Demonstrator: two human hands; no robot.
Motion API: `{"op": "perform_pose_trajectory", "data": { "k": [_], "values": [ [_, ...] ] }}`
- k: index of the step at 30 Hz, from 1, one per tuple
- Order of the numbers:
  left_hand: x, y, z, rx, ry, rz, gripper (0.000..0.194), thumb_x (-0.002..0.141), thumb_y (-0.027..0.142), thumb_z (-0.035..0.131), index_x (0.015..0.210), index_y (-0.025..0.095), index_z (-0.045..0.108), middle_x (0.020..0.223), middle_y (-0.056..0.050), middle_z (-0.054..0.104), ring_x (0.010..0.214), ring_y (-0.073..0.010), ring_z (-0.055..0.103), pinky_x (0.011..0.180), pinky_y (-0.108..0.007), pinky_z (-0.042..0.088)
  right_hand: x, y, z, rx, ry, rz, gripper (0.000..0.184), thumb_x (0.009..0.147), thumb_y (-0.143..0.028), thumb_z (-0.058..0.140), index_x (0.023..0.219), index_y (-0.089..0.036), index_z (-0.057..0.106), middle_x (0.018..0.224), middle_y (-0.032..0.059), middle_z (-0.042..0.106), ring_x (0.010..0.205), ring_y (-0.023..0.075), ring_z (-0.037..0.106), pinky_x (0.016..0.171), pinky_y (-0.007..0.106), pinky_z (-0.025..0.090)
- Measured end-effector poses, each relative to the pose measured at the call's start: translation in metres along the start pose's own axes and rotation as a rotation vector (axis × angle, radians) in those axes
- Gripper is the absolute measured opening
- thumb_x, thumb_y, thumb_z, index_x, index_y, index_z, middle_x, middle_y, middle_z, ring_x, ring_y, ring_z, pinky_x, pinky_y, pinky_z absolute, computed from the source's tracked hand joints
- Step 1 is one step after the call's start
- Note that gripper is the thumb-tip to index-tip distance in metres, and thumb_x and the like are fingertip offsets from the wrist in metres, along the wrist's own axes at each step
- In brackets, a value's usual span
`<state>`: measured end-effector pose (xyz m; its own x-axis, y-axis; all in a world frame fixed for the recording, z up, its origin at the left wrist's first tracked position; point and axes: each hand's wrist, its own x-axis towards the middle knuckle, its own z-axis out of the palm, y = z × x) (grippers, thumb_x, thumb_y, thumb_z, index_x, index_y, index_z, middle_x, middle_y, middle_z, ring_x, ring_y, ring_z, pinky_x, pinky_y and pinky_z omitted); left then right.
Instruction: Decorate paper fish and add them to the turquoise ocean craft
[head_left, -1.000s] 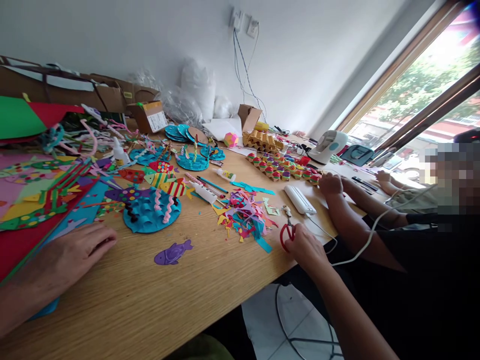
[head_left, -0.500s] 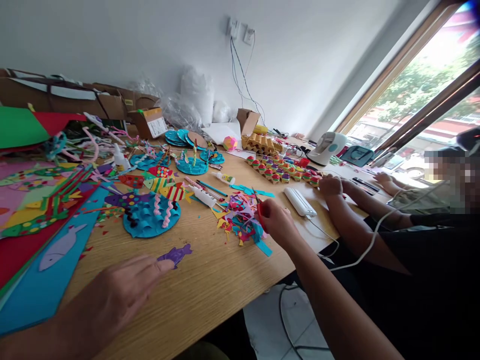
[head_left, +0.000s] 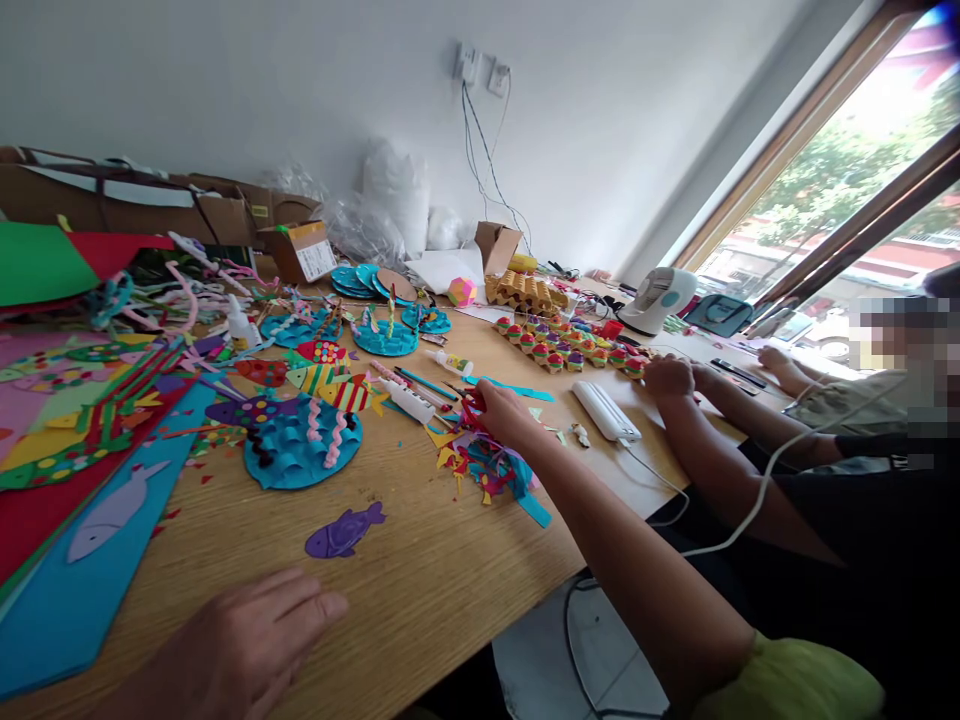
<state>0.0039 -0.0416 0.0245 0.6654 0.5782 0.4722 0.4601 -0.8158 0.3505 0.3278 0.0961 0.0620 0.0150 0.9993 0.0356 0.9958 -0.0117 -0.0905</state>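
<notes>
My left hand (head_left: pixel 251 640) rests on the table in front of the purple paper fish (head_left: pixel 343 530), its fingers stretched out and holding nothing. The fish lies flat, apart from my fingertips. My right hand (head_left: pixel 504 410) is over the heap of colored paper scraps (head_left: pixel 487 470), closed on red-handled scissors (head_left: pixel 466 405). Part of the scissors is hidden by my fingers; their dark tips point left toward the pencils (head_left: pixel 421 384) and a white glue bottle (head_left: pixel 409 400). Beyond the purple fish stands a round blue base (head_left: pixel 300 460) carrying striped and dotted paper fish.
Colored paper sheets (head_left: pixel 45 630) with a lilac fish lie at the left. A white power strip (head_left: pixel 604 410) and its cable are on the right. Behind it sits a painted egg carton (head_left: pixel 566 345). A person's hand (head_left: pixel 670 380) rests near the carton.
My right hand has carried the scissors leftward from near the power strip to above the scraps. My left hand came rightward from the colored sheets, touched the purple fish, then drew back.
</notes>
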Motion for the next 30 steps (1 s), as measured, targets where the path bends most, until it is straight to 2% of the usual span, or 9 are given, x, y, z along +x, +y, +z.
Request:
{"op": "perform_pose_trajectory", "data": {
  "k": [6,10,14,16,24,30],
  "values": [
    [0.010,-0.001,-0.004,0.068,0.027,0.067,0.038,0.075,0.006,0.036,0.097,0.029,0.057,0.082,0.005,0.071,0.075,-0.0115,0.066,0.074,-0.013,0.047,0.003,0.000,0.005,-0.005,-0.025,-0.057,0.019,0.084,-0.029,0.053,0.099,-0.018,0.058,0.100,0.0092,0.066,0.089,0.0198,0.058,0.064,0.023,0.036],
    [0.011,-0.005,-0.007,0.040,-0.023,0.163,0.040,0.073,0.006,0.040,0.100,0.029,0.057,0.082,0.007,0.071,0.072,-0.0102,0.067,0.069,-0.011,0.048,0.005,0.006,0.009,-0.005,-0.013,-0.044,0.018,0.084,-0.027,0.052,0.098,-0.018,0.058,0.097,0.0098,0.066,0.084,0.0204,0.058,0.061,0.024,0.035],
    [0.006,-0.004,-0.003,0.019,0.034,0.029,0.037,0.075,0.007,0.038,0.097,0.029,0.059,0.083,0.006,0.071,0.075,-0.0113,0.067,0.073,-0.014,0.048,0.011,0.016,0.007,0.010,0.020,-0.015,0.020,0.080,-0.028,0.056,0.096,-0.018,0.057,0.088,0.0085,0.066,0.073,0.0193,0.056,0.055,0.024,0.031],
    [0.004,-0.004,-0.001,0.000,0.019,0.006,0.035,0.077,0.009,0.037,0.095,0.029,0.060,0.082,0.005,0.071,0.075,-0.0119,0.067,0.072,-0.014,0.049,0.014,0.021,0.004,0.032,0.049,-0.001,0.018,0.078,-0.028,0.057,0.093,-0.018,0.057,0.081,0.0067,0.065,0.067,0.0175,0.053,0.053,0.024,0.029],
    [0.012,-0.015,-0.012,-0.053,-0.093,0.096,0.031,0.079,0.011,0.049,0.101,0.030,0.060,0.090,0.006,0.072,0.078,-0.0099,0.069,0.074,-0.009,0.048,0.003,0.026,-0.013,0.204,0.189,0.011,0.007,0.072,-0.023,0.058,0.074,-0.019,0.053,0.067,-0.0010,0.056,0.058,0.0114,0.043,0.051,0.021,0.029],
    [0.037,0.004,-0.019,-0.242,-0.058,-0.108,0.021,0.082,0.018,0.049,0.093,0.028,0.064,0.086,0.005,0.072,0.075,-0.0117,0.069,0.068,-0.011,0.050,-0.020,0.020,-0.028,0.345,0.347,0.055,0.012,0.074,-0.029,0.056,0.074,-0.019,0.050,0.064,-0.0026,0.053,0.058,0.0115,0.044,0.052,0.022,0.032]
  ]
}}
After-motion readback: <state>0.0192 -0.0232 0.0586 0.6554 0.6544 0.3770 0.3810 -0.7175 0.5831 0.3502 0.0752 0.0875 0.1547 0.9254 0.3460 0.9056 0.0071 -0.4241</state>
